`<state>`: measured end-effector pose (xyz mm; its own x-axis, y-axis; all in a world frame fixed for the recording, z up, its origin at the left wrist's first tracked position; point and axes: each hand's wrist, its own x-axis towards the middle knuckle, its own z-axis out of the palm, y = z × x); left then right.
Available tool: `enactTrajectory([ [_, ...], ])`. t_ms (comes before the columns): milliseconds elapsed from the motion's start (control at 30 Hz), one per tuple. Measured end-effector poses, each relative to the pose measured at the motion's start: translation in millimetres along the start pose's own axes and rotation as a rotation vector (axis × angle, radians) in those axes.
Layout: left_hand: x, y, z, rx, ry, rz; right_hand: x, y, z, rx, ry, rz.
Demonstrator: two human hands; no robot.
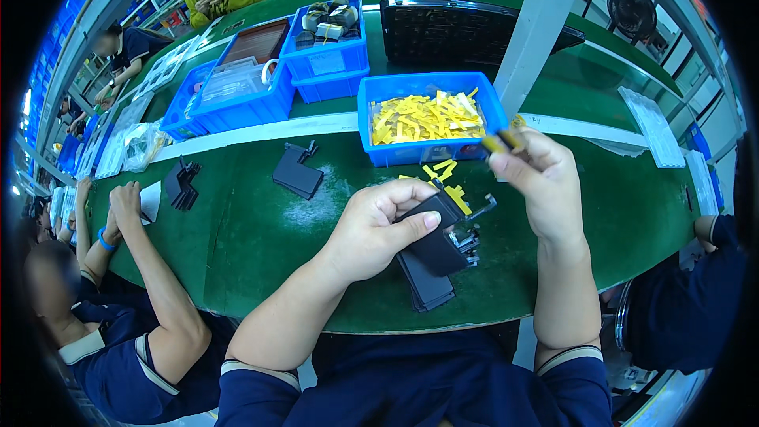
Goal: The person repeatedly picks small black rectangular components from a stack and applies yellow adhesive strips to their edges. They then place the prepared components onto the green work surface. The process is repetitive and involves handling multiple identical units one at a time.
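My left hand (375, 229) grips a flat black plastic part (439, 241), thumb on top and fingers beneath. Small grey and metallic pieces stick out along that part's right side. Below it, a stack of similar black plates (427, 285) lies on the green table. Raised to the right, my right hand (541, 178) pinches a small dark and yellow piece (502, 142), smeared by motion, in front of the blue bin's right corner. Several loose yellow strips (455, 194) lie behind the held part, partly hidden by it.
A blue bin (431, 155) full of yellow strips stands ahead. More black parts (298, 174) lie left of centre, beside white powder. Other blue bins (245, 115) stand back left. A metal post (545, 32) rises behind the bin. Co-workers sit left, right and across; one's hands (122, 205) rest at left.
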<state>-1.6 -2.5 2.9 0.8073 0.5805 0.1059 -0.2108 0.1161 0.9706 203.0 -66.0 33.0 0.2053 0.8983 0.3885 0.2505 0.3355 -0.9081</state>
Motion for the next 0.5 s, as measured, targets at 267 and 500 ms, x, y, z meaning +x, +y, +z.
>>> enactTrajectory([
  [267, 3, -10, 6, 0.152, 0.281, 0.234, -5, 12, 12, 0.034, -0.144, 0.197],
  [500, 1, -9, 6, 0.367, 0.377, 0.350, -10, -1, 26, -0.591, 0.288, -0.580],
])
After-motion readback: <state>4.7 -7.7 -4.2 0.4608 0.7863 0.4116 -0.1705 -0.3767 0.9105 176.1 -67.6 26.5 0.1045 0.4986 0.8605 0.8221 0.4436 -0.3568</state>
